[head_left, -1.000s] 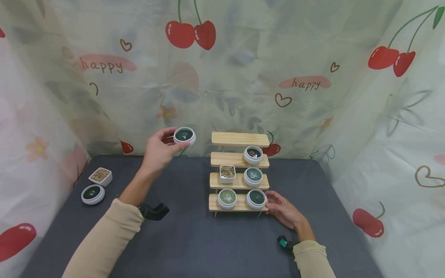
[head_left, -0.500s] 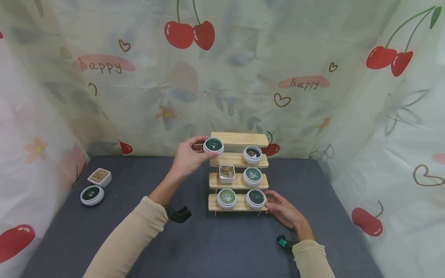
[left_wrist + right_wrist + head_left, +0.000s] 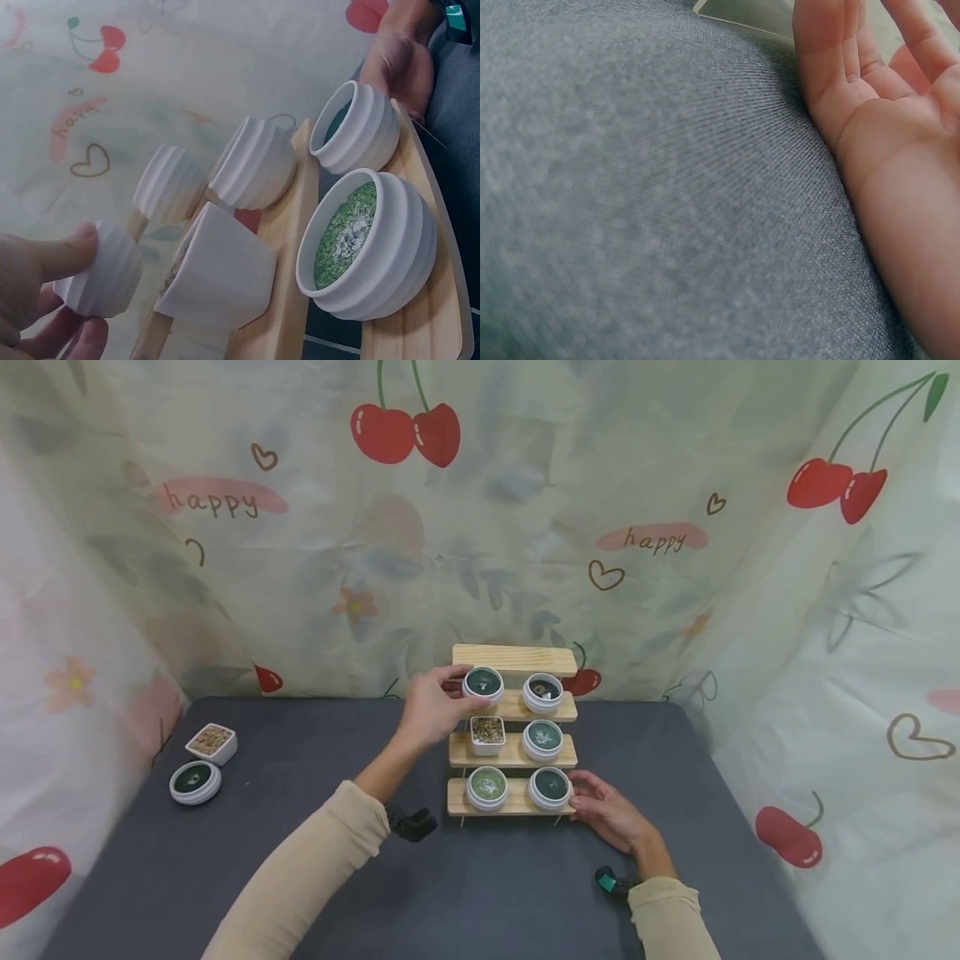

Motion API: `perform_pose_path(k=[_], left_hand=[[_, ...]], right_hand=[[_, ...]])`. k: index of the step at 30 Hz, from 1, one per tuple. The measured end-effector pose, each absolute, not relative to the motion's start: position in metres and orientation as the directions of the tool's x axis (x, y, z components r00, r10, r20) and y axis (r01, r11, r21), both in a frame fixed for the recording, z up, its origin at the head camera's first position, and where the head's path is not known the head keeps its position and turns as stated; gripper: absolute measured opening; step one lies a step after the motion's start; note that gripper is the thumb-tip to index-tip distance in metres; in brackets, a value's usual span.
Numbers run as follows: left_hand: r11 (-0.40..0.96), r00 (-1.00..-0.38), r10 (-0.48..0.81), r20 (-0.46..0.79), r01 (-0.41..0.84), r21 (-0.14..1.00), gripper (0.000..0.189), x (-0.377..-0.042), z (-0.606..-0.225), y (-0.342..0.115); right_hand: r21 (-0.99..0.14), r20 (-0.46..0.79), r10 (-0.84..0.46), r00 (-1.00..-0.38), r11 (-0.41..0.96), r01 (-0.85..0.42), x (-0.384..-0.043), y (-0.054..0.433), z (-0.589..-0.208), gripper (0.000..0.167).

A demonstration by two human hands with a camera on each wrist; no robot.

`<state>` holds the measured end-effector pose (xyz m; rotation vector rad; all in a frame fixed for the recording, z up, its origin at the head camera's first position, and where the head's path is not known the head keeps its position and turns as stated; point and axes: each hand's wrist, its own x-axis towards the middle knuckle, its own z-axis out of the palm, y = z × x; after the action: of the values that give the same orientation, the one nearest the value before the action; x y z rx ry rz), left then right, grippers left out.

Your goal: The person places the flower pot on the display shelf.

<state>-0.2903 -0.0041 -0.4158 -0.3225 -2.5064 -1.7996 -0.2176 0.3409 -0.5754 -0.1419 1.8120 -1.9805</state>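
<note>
Your left arm (image 3: 307, 872) slants up from the bottom edge, left of centre, toward the middle of the head view, where your left hand (image 3: 435, 703) pinches with thumb and fingers. Your right arm (image 3: 670, 914) rises from lower right, its hand (image 3: 611, 814) pointing up-left; in the right wrist view its fingers extend upward.

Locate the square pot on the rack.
In the head view, the square pot stands toward the left of the second-lowest shelf, beside a teal-filled round pot.
</note>
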Motion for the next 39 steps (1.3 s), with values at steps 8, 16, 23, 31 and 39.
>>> perform_pose_path(k=[8,16,23,31,39], left_hand=[[0.327,-0.982,0.134,0.134,0.172,0.929,0.055,-0.294,-0.422,-0.001],[0.320,-0.984,0.123,0.129,0.162,0.933,0.052,-0.295,-0.425,0.001],[0.315,-0.987,0.092,0.131,0.154,0.937,0.054,-0.292,-0.424,0.003],[0.334,-0.991,0.084,0.107,0.129,0.934,0.058,-0.289,-0.420,-0.002],[0.350,-0.978,0.064,0.198,0.208,0.913,0.062,-0.284,-0.417,-0.040]], right_hand=[[-0.967,-0.217,-0.397,-0.892,-0.035,0.251,-0.218,0.341,-0.575,0.035],[-0.966,-0.225,-0.389,-0.893,-0.027,0.256,-0.218,0.342,-0.577,0.035],[-0.967,-0.236,-0.368,-0.899,-0.004,0.255,-0.217,0.341,-0.576,0.036],[-0.964,-0.240,-0.376,-0.895,-0.013,0.265,-0.218,0.341,-0.575,0.036],[-0.968,-0.225,-0.382,-0.896,-0.016,0.250,-0.218,0.343,-0.576,0.036]])
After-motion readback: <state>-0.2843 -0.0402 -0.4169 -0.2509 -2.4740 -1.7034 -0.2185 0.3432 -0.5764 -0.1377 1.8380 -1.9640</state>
